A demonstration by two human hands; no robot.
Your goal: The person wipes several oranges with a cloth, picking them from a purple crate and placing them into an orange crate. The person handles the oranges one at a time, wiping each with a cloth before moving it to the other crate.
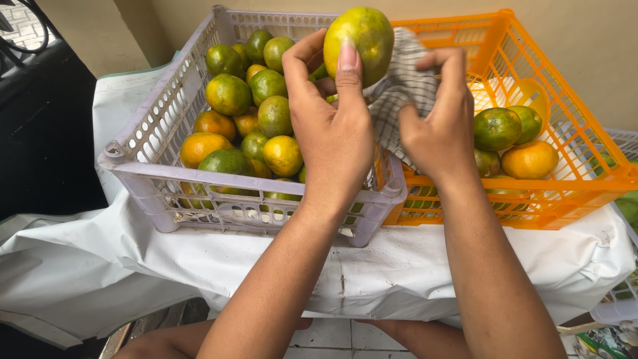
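My left hand (332,126) grips a yellow-green citrus fruit (362,36) and holds it up above the two crates. Against the fruit's right side my right hand (435,123) presses a checked grey cloth (399,90), bunched in its fingers. Below sits a pale lilac plastic crate (143,169) holding several green and orange citrus fruits (229,93). To its right stands an orange plastic crate (585,129) with a few similar fruits (528,159) in its right part.
Both crates rest on a surface covered with white sheeting (399,266). A dark object (40,133) stands at the left. A beige wall (585,33) runs behind. Another pale crate's edge (621,309) shows at the lower right. My knees and tiled floor show at the bottom.
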